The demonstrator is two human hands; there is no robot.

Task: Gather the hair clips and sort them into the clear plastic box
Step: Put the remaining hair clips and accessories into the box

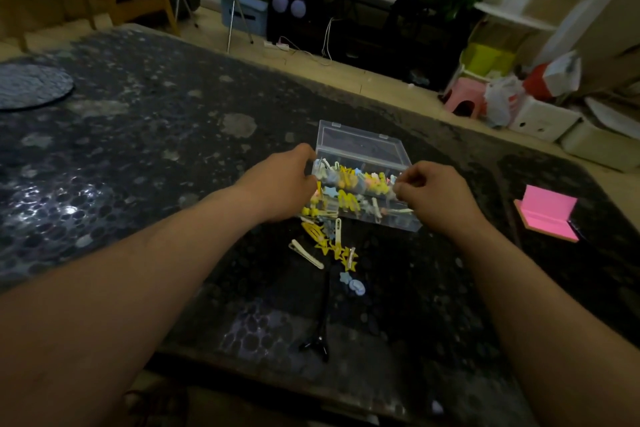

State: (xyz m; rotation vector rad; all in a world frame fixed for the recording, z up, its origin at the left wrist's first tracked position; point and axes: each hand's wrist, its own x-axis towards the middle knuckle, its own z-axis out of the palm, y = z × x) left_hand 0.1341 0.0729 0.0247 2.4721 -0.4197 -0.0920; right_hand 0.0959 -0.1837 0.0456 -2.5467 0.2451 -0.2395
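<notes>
A clear plastic box [360, 146] stands open on the dark table, its lid tipped back, with several yellow, white and blue hair clips [349, 184] inside. My left hand [280, 184] rests against the box's left end, fingers curled at its rim. My right hand [433, 198] is at the box's right side, thumb and fingertips pinched over the clips; whether a clip is between them I cannot tell. More loose clips [329, 243] lie in a pile just in front of the box, and a blue clip [353, 282] lies nearer to me.
A pink open case [545, 215] sits at the table's right. A black stand-like object [320, 333] lies near the front edge. A round grey mat [31, 87] is at far left. Stools, boxes and bags crowd the floor beyond the table.
</notes>
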